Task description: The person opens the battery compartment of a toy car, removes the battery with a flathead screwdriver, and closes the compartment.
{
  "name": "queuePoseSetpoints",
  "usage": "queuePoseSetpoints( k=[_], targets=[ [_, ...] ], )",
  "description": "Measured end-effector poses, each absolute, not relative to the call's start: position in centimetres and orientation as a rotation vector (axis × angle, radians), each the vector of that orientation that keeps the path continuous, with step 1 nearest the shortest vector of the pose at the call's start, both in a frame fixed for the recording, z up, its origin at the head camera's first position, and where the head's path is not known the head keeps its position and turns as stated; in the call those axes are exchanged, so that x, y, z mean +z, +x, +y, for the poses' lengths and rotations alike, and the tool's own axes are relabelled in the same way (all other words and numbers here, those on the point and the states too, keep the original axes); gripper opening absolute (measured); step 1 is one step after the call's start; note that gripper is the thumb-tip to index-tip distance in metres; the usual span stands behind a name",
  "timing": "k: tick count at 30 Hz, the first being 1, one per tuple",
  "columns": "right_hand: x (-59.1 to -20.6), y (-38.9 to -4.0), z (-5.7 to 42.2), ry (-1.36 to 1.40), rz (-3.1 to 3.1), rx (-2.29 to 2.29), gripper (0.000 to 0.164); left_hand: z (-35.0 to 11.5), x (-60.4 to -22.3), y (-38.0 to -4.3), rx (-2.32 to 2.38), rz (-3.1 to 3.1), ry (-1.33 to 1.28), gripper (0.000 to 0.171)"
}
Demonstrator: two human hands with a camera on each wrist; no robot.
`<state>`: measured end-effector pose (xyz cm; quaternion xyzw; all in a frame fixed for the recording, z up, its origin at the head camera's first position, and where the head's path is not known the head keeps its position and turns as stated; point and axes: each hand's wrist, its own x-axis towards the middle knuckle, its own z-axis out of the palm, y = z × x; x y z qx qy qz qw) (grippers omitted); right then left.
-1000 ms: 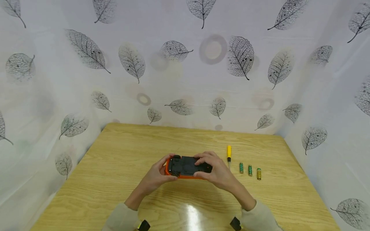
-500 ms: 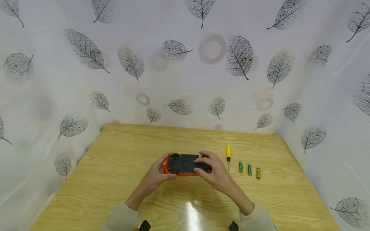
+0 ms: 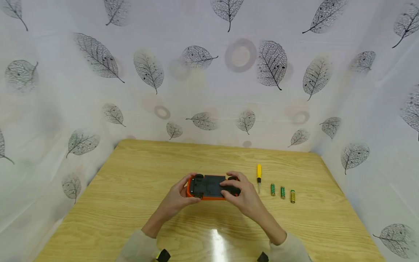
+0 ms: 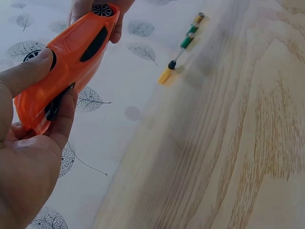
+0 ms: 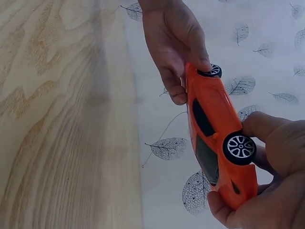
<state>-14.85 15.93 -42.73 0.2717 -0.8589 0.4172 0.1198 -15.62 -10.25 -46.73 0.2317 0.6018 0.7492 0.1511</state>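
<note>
Both hands hold an orange toy car (image 3: 212, 185) off the table, its black underside turned up toward the head camera. My left hand (image 3: 174, 200) grips one end, thumb on a wheel in the left wrist view. At the other end, my right hand (image 3: 248, 198) holds the car, with thumb and index fingertips against the black base. The orange body (image 5: 214, 102) and spoked wheels show in the right wrist view. A flat panel with seams lies mid-underside; the right fingers partly cover the base.
To the right on the wooden table (image 3: 147, 156) lies a screwdriver (image 3: 259, 173) with a yellow handle. Beside it are two green batteries (image 3: 273, 190) and a yellowish one (image 3: 292, 196). A white leaf-print cloth (image 3: 203, 91) hangs behind and at both sides.
My right thumb has shifted from the car's near orange edge onto the black base, and the right fingers have spread a little. The left hand keeps its grip; the table items stay put.
</note>
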Motion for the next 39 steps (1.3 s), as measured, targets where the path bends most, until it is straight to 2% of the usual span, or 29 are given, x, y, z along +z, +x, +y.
queuePoseSetpoints(
  k=[39],
  targets=[
    [-43.28,-14.78,16.18,0.764,-2.494,1.256,0.020,-9.96,-46.81,-15.78,2.117,1.734,0.662,0.081]
  ],
)
